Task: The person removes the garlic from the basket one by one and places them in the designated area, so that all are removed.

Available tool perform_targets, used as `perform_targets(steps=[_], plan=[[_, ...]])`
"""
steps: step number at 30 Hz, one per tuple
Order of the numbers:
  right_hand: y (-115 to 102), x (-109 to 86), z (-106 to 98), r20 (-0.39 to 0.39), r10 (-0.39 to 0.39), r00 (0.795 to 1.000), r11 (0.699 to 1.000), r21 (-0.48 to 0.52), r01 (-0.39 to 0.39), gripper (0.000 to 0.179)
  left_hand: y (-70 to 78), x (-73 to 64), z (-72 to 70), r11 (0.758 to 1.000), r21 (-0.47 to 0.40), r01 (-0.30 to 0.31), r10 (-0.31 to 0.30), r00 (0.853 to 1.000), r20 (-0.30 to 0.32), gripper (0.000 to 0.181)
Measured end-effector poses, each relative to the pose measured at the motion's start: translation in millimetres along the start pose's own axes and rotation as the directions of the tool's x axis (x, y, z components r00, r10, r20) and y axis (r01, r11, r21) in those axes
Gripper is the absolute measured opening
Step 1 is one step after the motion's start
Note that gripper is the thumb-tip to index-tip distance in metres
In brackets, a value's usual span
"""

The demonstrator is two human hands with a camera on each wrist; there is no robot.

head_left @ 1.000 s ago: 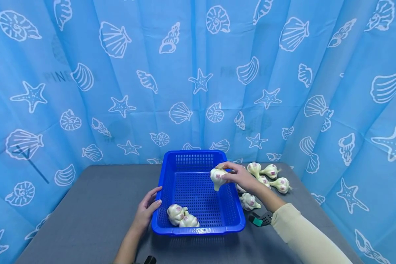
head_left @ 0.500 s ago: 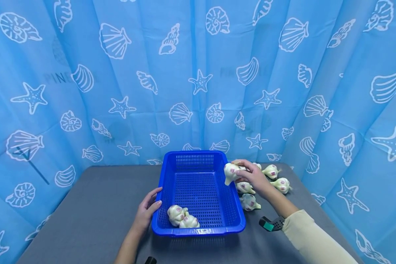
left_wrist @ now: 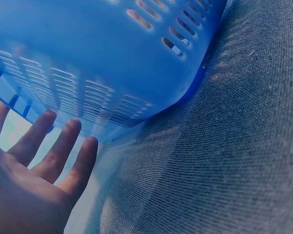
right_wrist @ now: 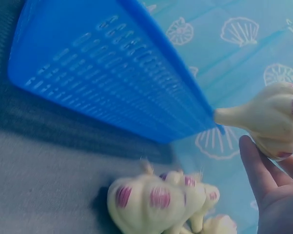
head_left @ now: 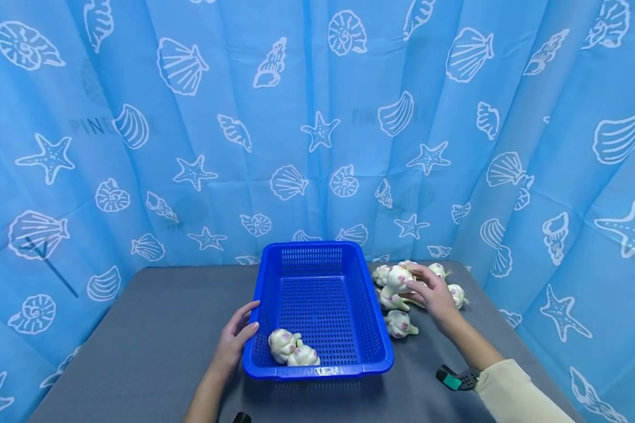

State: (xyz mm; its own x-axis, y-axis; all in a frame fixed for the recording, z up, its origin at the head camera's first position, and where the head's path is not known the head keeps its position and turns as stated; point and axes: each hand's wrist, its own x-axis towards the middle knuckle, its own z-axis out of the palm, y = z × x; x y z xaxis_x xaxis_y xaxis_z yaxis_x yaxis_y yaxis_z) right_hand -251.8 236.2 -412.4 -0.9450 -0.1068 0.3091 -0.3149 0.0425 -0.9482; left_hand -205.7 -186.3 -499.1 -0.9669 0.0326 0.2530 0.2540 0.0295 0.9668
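My right hand (head_left: pixel 432 295) holds a white garlic bulb (head_left: pixel 399 279) with purple marks, its stem pointing down to the left, over the other bulbs right of the basket. The right wrist view shows this garlic bulb (right_wrist: pixel 270 119) raised, with fingers along its underside. My left hand (head_left: pixel 231 341) rests against the left rim of the blue plastic basket (head_left: pixel 318 370), thumb and index fingertips at the rim. In the left wrist view, the left hand's fingers (left_wrist: pixel 53 158) extend fairly straight beside the basket's slotted outer wall. Two garlic bulbs (head_left: pixel 293 348) lie in the basket's near left corner.
Several garlic bulbs (head_left: pixel 399 324) lie on the grey tabletop (head_left: pixel 180 329) to the right of the basket, some partly hidden by my right hand. A blue curtain (head_left: pixel 317 176) with white shell prints hangs behind and along the sides. A black wrist device (head_left: pixel 457 379) hangs below my right forearm.
My right hand has moved right with the garlic bulb, from above the basket's inside, across its right rim, to over the loose bulbs. The left hand and basket stay in place.
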Motion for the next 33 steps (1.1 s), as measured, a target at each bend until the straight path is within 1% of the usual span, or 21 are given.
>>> perform_targets(steps=[3,6,9,12,15,17,22,25,28,31,33], plan=[[3.4,-5.5,-5.5,-0.053,-0.013,0.999,1.000,0.027,0.014,0.042,-0.2,0.5,-0.1,1.000,-0.007,-0.002,0.002,1.000,-0.004,0.045],[8.1,-11.1,-11.0,-0.101,-0.033,0.994,0.999,0.029,0.036,0.040,-0.4,0.7,-0.1,1.000,-0.015,-0.005,0.005,1.000,-0.005,0.045],[13.6,-17.2,-16.2,-0.154,-0.025,0.988,0.999,0.030,0.030,0.038,-0.8,0.5,-0.3,1.000,-0.016,-0.007,0.007,1.000,-0.004,0.045],[18.4,-23.8,-20.6,-0.205,-0.002,0.979,1.000,0.004,0.003,0.038,-1.0,0.3,-0.4,1.000,-0.009,-0.004,0.004,1.000,0.001,0.045],[24.0,-29.1,-24.8,-0.239,0.005,0.971,0.997,-0.076,-0.024,0.038,-0.6,0.2,-0.5,1.000,-0.013,-0.001,0.001,1.000,0.002,0.045],[27.7,-31.7,-26.9,-0.256,-0.001,0.967,0.994,-0.103,-0.026,0.038,-0.2,0.2,-0.7,1.000,-0.015,0.005,-0.005,1.000,0.002,0.045],[38.9,-36.2,-30.1,-0.299,-0.025,0.954,0.993,-0.118,-0.011,0.035,1.2,-0.8,-1.1,1.000,-0.004,0.017,-0.017,1.000,0.008,0.046],[46.4,-39.2,-32.4,-0.319,-0.035,0.947,0.981,-0.190,-0.028,0.034,1.6,-0.8,-1.1,1.000,-0.015,0.005,-0.005,1.000,0.014,0.046],[52.5,-42.7,-35.4,-0.337,-0.044,0.941,0.952,-0.299,-0.063,0.033,1.2,0.0,-0.9,1.000,-0.027,-0.014,0.014,1.000,0.017,0.046],[57.2,-46.1,-38.6,-0.345,-0.037,0.938,0.932,-0.350,-0.091,0.033,0.9,0.7,-0.4,0.999,-0.025,-0.020,0.020,1.000,0.013,0.046],[60.3,-47.9,-40.6,-0.348,-0.023,0.937,0.928,-0.356,-0.109,0.033,0.8,0.8,-0.3,0.999,-0.027,-0.019,0.019,1.000,0.012,0.046]])
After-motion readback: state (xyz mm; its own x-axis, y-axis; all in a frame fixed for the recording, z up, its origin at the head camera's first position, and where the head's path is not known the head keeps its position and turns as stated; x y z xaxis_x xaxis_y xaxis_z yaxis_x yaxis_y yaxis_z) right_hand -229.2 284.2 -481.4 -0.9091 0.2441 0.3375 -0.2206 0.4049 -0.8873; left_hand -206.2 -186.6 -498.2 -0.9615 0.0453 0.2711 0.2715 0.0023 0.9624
